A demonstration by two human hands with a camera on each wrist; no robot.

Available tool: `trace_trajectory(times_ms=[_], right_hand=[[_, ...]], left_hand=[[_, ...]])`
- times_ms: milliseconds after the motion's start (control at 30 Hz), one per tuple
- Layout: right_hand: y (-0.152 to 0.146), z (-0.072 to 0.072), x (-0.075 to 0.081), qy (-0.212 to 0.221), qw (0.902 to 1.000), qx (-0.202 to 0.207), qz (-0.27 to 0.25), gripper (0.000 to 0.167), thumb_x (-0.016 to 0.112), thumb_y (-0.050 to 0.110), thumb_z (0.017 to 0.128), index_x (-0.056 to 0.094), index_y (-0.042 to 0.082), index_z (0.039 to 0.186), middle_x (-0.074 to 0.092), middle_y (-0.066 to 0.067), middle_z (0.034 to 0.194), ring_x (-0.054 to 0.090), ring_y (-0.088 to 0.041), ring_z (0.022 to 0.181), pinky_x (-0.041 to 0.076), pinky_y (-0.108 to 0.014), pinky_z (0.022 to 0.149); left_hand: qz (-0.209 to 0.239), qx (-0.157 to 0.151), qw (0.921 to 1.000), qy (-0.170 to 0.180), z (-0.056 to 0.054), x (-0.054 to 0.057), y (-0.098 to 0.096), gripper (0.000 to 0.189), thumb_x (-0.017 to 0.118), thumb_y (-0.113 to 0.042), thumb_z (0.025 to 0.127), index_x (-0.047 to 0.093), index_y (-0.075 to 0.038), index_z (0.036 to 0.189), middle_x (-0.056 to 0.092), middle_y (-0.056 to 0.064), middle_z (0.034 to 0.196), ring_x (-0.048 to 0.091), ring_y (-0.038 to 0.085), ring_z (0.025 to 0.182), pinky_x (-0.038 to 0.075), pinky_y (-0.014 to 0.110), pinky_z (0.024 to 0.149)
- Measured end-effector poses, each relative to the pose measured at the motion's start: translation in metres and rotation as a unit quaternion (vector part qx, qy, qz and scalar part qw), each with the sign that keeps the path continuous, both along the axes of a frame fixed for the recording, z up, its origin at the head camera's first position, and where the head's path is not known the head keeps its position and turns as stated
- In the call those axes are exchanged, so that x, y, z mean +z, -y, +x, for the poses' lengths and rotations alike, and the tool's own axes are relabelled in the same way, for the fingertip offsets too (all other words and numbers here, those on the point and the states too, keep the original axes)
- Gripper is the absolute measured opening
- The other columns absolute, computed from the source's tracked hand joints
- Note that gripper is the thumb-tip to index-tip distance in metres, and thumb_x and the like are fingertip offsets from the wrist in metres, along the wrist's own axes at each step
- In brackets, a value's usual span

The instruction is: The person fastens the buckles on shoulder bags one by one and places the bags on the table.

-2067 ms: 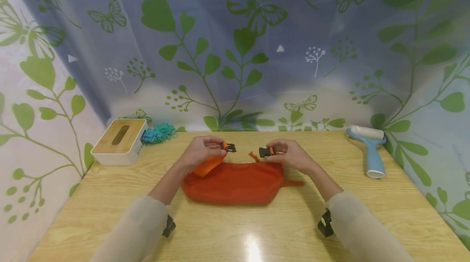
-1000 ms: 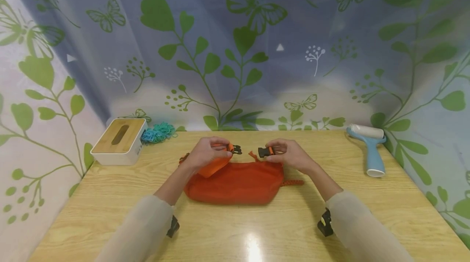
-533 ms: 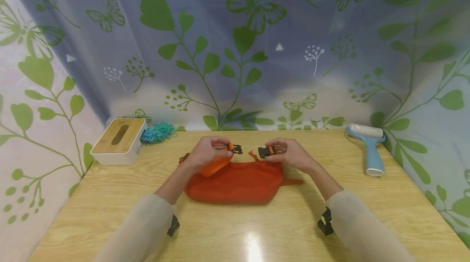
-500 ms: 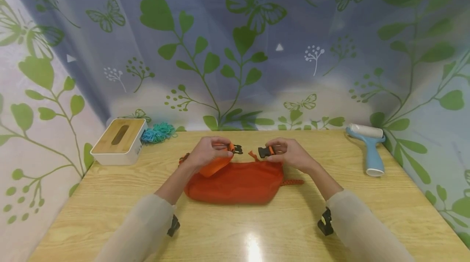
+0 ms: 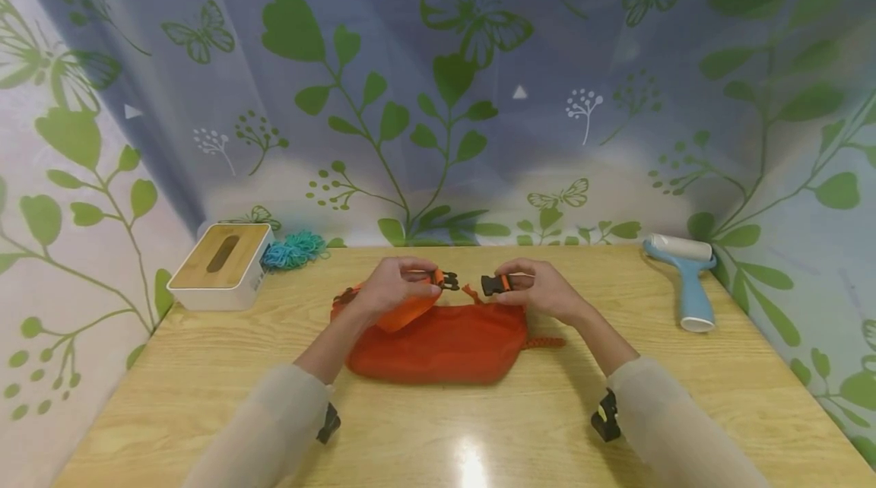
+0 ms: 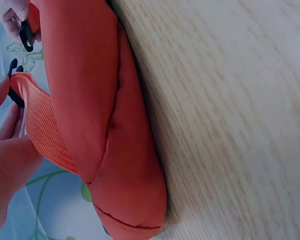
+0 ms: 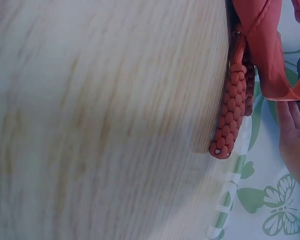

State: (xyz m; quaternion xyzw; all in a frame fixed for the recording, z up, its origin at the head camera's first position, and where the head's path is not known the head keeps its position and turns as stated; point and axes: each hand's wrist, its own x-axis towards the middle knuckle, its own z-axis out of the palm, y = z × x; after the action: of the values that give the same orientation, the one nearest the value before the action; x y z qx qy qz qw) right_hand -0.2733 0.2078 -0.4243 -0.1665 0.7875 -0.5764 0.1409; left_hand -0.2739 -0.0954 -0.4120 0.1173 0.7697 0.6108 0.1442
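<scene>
A red-orange waist bag (image 5: 438, 351) lies on the wooden table in front of me. My left hand (image 5: 393, 289) pinches the pronged half of a black side-release buckle (image 5: 448, 280), and its orange webbing strap (image 6: 45, 122) curves back to the bag. Opposite it, my right hand (image 5: 544, 290) pinches the black socket half (image 5: 491, 285) by its strap end. A short gap separates the two buckle halves, which face each other above the bag's far edge. In the right wrist view a braided orange cord pull (image 7: 229, 112) hangs from the bag's end.
A white tissue box (image 5: 219, 267) with a wooden lid stands at the back left, beside a bundle of turquoise loops (image 5: 294, 250). A blue-handled lint roller (image 5: 691, 283) is at the back right. Leaf-patterned cloth (image 5: 411, 93) encloses the table's back and sides.
My left hand has moved right with the pronged buckle half, narrowing the gap to the socket half. The right hand has stayed nearly still.
</scene>
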Motion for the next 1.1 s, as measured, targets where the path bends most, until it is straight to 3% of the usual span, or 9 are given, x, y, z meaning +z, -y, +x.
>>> trace_trajectory(times_ms=[333, 800, 1100], right_hand=[[-0.002, 0.0, 0.0, 0.003, 1.0, 0.001, -0.003, 0.053, 0.074, -0.001, 0.091, 0.052, -0.01, 0.138, 0.052, -0.026, 0.142, 0.047, -0.041, 0.137, 0.055, -0.039, 0.096], [-0.002, 0.001, 0.001, 0.003, 1.0, -0.005, 0.005, 0.055, 0.076, 0.004, 0.091, 0.051, -0.008, 0.14, 0.039, -0.024, 0.154, 0.037, -0.041, 0.143, 0.046, -0.047, 0.106], [0.002, 0.001, 0.002, 0.009, 0.9997, 0.011, -0.019, 0.054, 0.075, -0.002, 0.09, 0.05, -0.011, 0.137, 0.043, -0.029, 0.148, 0.043, -0.04, 0.14, 0.053, -0.039, 0.098]], left_hand=[[0.004, -0.003, 1.0, 0.0, 0.001, -0.001, -0.005, 0.046, 0.081, -0.008, 0.087, 0.067, -0.003, 0.13, 0.059, 0.013, 0.141, 0.052, 0.033, 0.134, 0.044, 0.049, 0.108], [0.017, -0.003, 0.9998, 0.006, 0.0, -0.002, -0.011, 0.047, 0.08, -0.003, 0.087, 0.066, -0.002, 0.131, 0.058, 0.013, 0.142, 0.051, 0.033, 0.136, 0.049, 0.044, 0.104], [0.021, -0.003, 0.9998, 0.001, 0.001, -0.003, -0.014, 0.047, 0.08, -0.003, 0.086, 0.066, -0.001, 0.131, 0.056, 0.016, 0.143, 0.052, 0.034, 0.135, 0.05, 0.044, 0.103]])
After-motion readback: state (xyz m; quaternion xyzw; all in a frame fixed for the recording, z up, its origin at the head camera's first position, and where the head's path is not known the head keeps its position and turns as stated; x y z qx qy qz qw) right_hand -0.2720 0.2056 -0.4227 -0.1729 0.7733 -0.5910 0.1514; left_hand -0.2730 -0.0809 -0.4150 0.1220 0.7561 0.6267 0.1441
